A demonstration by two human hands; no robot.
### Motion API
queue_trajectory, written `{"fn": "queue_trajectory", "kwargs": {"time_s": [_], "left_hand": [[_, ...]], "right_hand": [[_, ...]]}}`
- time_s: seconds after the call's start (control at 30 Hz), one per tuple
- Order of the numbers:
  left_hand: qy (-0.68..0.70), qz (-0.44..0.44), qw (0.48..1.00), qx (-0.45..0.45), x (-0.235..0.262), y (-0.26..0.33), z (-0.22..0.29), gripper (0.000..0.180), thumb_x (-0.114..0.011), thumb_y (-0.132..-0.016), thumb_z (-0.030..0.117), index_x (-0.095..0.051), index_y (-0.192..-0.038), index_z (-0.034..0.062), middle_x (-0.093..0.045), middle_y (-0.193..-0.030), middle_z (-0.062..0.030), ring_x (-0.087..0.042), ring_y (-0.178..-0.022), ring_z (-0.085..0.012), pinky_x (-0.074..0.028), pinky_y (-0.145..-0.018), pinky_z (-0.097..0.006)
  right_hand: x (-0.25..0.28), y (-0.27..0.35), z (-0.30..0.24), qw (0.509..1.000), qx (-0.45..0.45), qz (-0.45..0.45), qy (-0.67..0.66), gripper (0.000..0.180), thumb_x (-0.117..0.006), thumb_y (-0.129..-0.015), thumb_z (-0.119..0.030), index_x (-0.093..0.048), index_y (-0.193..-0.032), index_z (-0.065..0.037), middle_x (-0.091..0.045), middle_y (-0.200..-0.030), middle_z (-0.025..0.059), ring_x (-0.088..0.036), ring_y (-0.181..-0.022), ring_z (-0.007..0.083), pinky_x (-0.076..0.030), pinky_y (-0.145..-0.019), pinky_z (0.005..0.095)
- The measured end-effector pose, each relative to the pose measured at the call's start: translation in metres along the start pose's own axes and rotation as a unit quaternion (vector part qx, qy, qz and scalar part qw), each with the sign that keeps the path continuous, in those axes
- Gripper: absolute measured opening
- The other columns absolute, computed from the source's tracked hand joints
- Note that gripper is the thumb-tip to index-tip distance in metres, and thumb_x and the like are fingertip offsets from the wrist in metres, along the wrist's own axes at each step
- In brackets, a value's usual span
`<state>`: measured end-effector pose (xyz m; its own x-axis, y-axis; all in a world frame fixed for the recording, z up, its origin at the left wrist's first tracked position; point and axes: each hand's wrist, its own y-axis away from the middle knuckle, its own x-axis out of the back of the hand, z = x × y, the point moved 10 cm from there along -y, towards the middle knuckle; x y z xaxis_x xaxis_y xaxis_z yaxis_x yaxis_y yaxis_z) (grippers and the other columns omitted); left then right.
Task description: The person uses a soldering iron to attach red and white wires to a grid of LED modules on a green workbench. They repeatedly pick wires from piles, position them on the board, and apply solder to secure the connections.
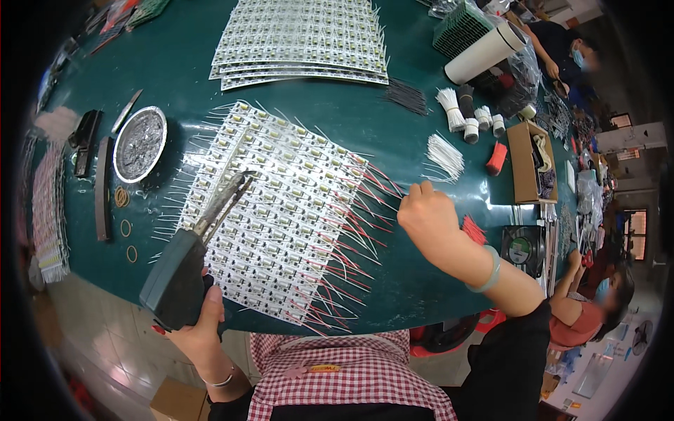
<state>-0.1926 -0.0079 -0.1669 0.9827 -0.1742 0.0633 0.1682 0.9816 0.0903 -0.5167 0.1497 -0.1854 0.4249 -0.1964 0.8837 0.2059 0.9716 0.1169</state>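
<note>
A round solder-dross tray sits far left. The left hand clenches a soldering gun, tip angled onto the white LED strip panel lying mid-table (within easy reach). The right hand pinches a red wire, steadying it at the panel's edge; white wire bundles wait beyond.

A round metal dish of grey solder dross sits at nine o'clock on the green table, with rubber bands just below it. A stack of white LED strip panels lies at twelve o'clock. Bundles of white wires, a white roll and an open cardboard box stand at two o'clock.
</note>
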Motion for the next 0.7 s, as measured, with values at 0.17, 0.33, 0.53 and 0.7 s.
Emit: {"fn": "queue_trajectory", "kwargs": {"time_s": [0.17,0.33,0.53,0.7], "left_hand": [[0.075,-0.041,0.995,0.050,-0.009,0.006,-0.013,0.052,-0.073,-0.080,-0.007,-0.057,-0.129,-0.0056,-0.068,-0.113,-0.0181,-0.058,-0.059,-0.0110,-0.045,-0.048,-0.023],[0.124,-0.093,0.977,0.146,-0.027,0.017,-0.024,0.052,-0.073,-0.080,-0.008,-0.057,-0.129,-0.0053,-0.067,-0.113,-0.0177,-0.058,-0.061,-0.0118,-0.046,-0.049,-0.023],[0.001,-0.137,0.983,0.121,-0.041,0.030,-0.029,0.050,-0.077,-0.078,-0.003,-0.062,-0.125,-0.0038,-0.069,-0.106,-0.0122,-0.065,-0.083,-0.0154,-0.054,-0.070,-0.027],[-0.050,-0.148,0.986,0.057,-0.045,0.034,-0.024,0.034,-0.083,-0.078,0.004,-0.070,-0.109,-0.0048,-0.074,-0.096,-0.0092,-0.066,-0.081,-0.0125,-0.053,-0.072,-0.027]], "right_hand": [[0.012,0.003,0.017,0.998,-0.036,0.017,-0.054,0.014,-0.069,-0.065,-0.008,-0.070,-0.077,-0.001,-0.060,-0.080,0.0093,-0.061,-0.075,0.0235,-0.054,-0.060,0.0351],[0.076,0.004,0.027,0.944,-0.089,0.171,-0.269,0.024,-0.064,-0.071,0.003,-0.066,-0.095,0.000,-0.061,-0.092,0.0117,-0.063,-0.083,0.0284,-0.054,-0.067,0.0368],[0.071,-0.012,-0.036,0.861,-0.053,0.259,-0.435,0.030,-0.065,-0.069,0.006,-0.069,-0.098,-0.001,-0.062,-0.091,0.0085,-0.062,-0.084,0.0270,-0.054,-0.068,0.0361],[0.051,-0.016,-0.055,0.856,-0.062,0.253,-0.447,0.032,-0.065,-0.069,0.007,-0.068,-0.101,0.002,-0.062,-0.094,0.0097,-0.061,-0.086,0.0269,-0.053,-0.070,0.0355]]}}
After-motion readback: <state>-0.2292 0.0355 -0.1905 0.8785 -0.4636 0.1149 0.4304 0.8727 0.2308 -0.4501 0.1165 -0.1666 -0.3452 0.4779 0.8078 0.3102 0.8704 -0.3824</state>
